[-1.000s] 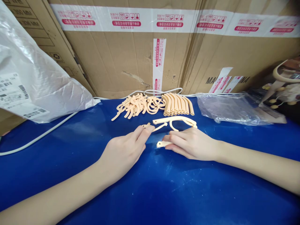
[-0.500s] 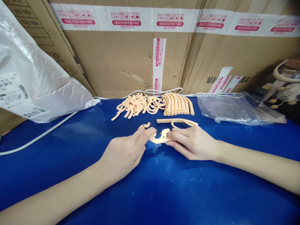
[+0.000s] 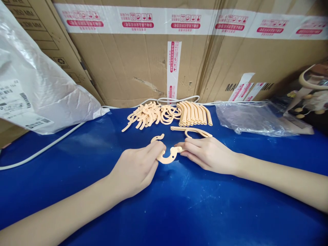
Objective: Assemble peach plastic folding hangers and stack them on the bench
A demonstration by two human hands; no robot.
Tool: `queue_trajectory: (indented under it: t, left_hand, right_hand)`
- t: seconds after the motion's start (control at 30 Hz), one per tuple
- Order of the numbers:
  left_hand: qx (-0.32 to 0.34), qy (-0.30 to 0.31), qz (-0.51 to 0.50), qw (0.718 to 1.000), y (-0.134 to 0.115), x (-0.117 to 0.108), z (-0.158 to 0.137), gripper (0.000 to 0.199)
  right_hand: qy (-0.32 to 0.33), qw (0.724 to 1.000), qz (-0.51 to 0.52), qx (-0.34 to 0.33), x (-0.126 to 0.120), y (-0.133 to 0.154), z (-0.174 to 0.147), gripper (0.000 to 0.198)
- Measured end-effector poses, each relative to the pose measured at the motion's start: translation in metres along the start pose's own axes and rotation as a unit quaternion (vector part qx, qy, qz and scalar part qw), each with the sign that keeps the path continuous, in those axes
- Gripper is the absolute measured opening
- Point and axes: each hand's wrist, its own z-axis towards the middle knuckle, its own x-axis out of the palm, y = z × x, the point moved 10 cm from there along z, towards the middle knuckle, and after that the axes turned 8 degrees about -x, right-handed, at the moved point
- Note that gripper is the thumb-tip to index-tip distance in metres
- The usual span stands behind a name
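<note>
My left hand (image 3: 140, 167) is closed, pinching a beige plastic hanger hook (image 3: 167, 159) that curves out to the right of the fingertips. The hook's right end meets the tip of a beige piece, apparently a hanger arm (image 3: 181, 149), held between the thumb and fingers of my right hand (image 3: 208, 155). Those fingers hide most of that piece. Just past the right hand are a slim beige bar (image 3: 178, 128) and a curved loop (image 3: 205, 133); I cannot tell whether the hand touches them. Beyond my left fingers shows another curved hook piece (image 3: 157, 137), partly covered.
Toward the back of the blue table (image 3: 164, 212) are a heap of hook pieces (image 3: 147, 114), some rings (image 3: 167, 115) and a row of curved hanger arms (image 3: 194, 114). A clear plastic bag (image 3: 251, 119), a white cable (image 3: 46, 148), a white parcel (image 3: 46, 82) and cardboard boxes (image 3: 128, 65) surround them.
The hook in my left hand has shifted slightly left and toward me, and more of its curve shows. The bar and loop past my right hand have moved a little left and away.
</note>
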Motion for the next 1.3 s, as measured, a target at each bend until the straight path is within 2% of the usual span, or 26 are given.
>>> queue_trajectory:
  t: [0.3, 0.6, 0.73, 0.83, 0.87, 0.97, 1.03, 1.17, 1.3]
  left_hand:
    - [-0.02, 0.039, -0.02, 0.999, 0.003, 0.005, 0.002, 0.02]
    - [-0.009, 0.026, -0.019, 0.999, 0.002, 0.004, 0.002, 0.018]
    - [-0.041, 0.036, -0.021, 0.998, 0.008, 0.006, 0.003, 0.018]
    - [-0.055, 0.052, -0.024, 0.997, 0.008, 0.009, 0.003, 0.014]
    - [-0.051, 0.047, -0.022, 0.997, 0.006, 0.008, 0.003, 0.016]
    - [-0.032, 0.028, -0.02, 0.999, 0.003, 0.005, 0.002, 0.039]
    - [-0.024, 0.038, -0.032, 0.998, 0.002, 0.007, 0.002, 0.049]
    - [-0.003, 0.069, -0.047, 0.996, 0.0, 0.014, 0.001, 0.049]
    - [0.004, 0.062, -0.049, 0.997, -0.002, 0.013, 0.001, 0.044]
  right_hand:
    - [-0.018, 0.998, -0.049, -0.029, -0.005, 0.007, -0.001, 0.033]
    - [-0.026, 0.998, -0.057, -0.033, -0.008, 0.009, -0.002, 0.033]
    - [-0.049, 0.995, -0.066, -0.05, -0.011, 0.014, -0.004, 0.031]
    - [-0.043, 0.996, -0.062, -0.042, -0.01, 0.012, -0.004, 0.032]
    - [-0.038, 0.997, -0.06, -0.038, -0.009, 0.011, -0.004, 0.032]
    - [-0.023, 0.998, -0.051, -0.031, -0.006, 0.009, -0.004, 0.032]
    - [-0.019, 0.998, -0.045, -0.031, -0.005, 0.009, -0.004, 0.033]
    - [-0.015, 0.999, -0.039, -0.034, -0.005, 0.009, -0.003, 0.033]
    - [-0.017, 0.999, -0.035, -0.036, -0.005, 0.009, -0.003, 0.034]
